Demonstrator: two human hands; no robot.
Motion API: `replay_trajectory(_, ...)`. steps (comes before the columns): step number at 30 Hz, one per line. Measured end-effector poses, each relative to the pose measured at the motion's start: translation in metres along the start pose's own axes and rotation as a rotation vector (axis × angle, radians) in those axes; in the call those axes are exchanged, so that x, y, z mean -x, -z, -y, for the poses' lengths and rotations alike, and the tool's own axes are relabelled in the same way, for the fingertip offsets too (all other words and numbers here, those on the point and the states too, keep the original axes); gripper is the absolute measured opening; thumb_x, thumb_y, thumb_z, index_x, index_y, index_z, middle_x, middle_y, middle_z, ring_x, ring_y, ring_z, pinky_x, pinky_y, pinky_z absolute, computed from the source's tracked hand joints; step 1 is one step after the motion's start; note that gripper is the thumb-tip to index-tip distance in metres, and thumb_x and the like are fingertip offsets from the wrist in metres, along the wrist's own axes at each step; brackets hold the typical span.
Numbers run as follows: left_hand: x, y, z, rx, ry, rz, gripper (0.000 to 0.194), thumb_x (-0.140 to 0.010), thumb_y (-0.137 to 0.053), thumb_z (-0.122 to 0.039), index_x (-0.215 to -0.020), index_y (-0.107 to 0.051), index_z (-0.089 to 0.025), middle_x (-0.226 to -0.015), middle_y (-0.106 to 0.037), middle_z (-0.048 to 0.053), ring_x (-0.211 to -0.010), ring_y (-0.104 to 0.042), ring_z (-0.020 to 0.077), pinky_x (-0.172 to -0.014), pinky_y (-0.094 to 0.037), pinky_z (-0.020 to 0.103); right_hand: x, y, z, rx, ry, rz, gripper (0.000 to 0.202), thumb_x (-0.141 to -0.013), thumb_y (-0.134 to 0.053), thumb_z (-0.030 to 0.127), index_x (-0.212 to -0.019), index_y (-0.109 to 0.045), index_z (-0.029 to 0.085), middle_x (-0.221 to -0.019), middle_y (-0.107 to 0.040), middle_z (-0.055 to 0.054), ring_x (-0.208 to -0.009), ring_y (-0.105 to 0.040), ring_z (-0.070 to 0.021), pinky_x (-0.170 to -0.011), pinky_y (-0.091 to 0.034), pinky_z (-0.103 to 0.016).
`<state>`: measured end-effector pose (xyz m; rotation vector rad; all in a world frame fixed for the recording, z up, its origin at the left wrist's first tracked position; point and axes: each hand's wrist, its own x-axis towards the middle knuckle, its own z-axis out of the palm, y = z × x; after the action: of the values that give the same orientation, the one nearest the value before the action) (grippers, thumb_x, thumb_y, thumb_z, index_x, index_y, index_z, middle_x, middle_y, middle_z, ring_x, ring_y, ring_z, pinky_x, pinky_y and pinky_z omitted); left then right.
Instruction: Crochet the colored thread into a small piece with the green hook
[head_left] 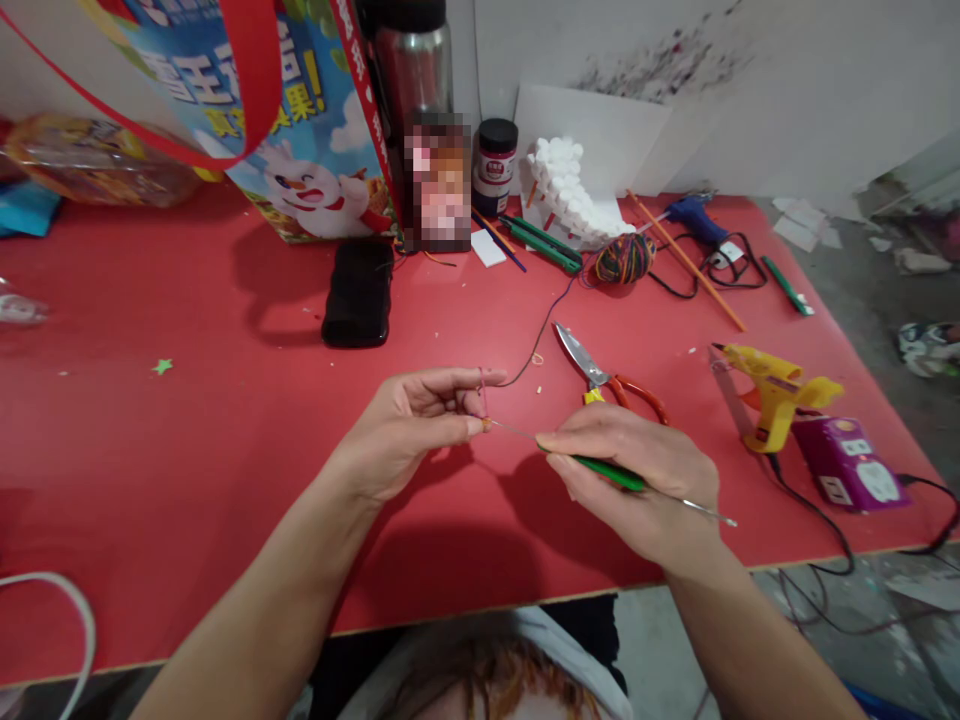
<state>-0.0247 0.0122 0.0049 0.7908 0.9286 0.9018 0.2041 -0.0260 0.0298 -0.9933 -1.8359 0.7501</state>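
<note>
Left hand (401,425) pinches what looks like yarn (525,365) at the hook's tip; right hand (637,475) grips the crochet hook (600,470)

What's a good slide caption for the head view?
Left hand pinches yarn while right hand works a green-handled crochet hook.

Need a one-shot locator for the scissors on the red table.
Start at the red table, then the yellow glue gun near its right edge. Just left of it, above the right hand, lie the scissors: the only tool with orange handles and open silver blades.
</note>
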Motion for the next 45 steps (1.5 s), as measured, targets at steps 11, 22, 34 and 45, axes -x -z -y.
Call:
replay_trajectory(11,0.004,0.006,0.001,-0.054,0.051,0.257,0.040,-0.072,-0.084,-0.012,-0.110,-0.085,-0.025,-0.078,-0.067,0.003,-0.067,-0.059,0.0089,-0.063,-0.051,0.018,-0.004,0.020,-0.017,-0.554,-0.456,0.224,0.012,-0.090,-0.077,0.016,-0.100,-0.083,0.021,-0.072,-0.071,-0.001,-0.050,-0.059,-0.0076,-0.048,-0.047,-0.021)
replay_trajectory(22,0.005,0.006,-0.003,-0.091,0.086,0.322,0.043,-0.071,-0.082,-0.012,-0.113,-0.084,-0.021,-0.081,-0.068,0.004,-0.068,-0.061,0.0106,-0.059,-0.049,0.018,-0.014,0.015,-0.035,-0.784,-0.608,0.264,0.011,-0.084,-0.084,0.023,-0.089,-0.083,0.014,-0.063,-0.068,-0.002,-0.043,-0.052,-0.0058,-0.043,-0.041,-0.020)
replay_trajectory(34,0.003,0.001,-0.002,-0.148,0.084,0.226,0.042,-0.068,-0.083,-0.011,-0.109,-0.085,-0.020,-0.074,-0.067,0.004,-0.061,-0.055,0.0099,-0.053,-0.045,0.019,-0.011,0.024,-0.012,-0.489,-0.521,0.217,0.006,-0.087,-0.079,0.019,-0.092,-0.082,0.021,-0.064,-0.070,0.001,-0.046,-0.058,-0.0082,-0.047,-0.049,-0.022)
replay_trajectory(45,0.005,0.001,-0.006,-0.212,-0.007,0.263,0.039,-0.068,-0.081,-0.010,-0.105,-0.086,-0.022,-0.078,-0.067,0.005,-0.070,-0.058,0.0138,-0.058,-0.047,0.021,-0.010,0.021,-0.021,-0.633,-0.609,0.244,0.009,-0.086,-0.081,0.024,-0.091,-0.082,0.016,-0.064,-0.068,-0.001,-0.047,-0.055,-0.0078,-0.044,-0.044,-0.021)
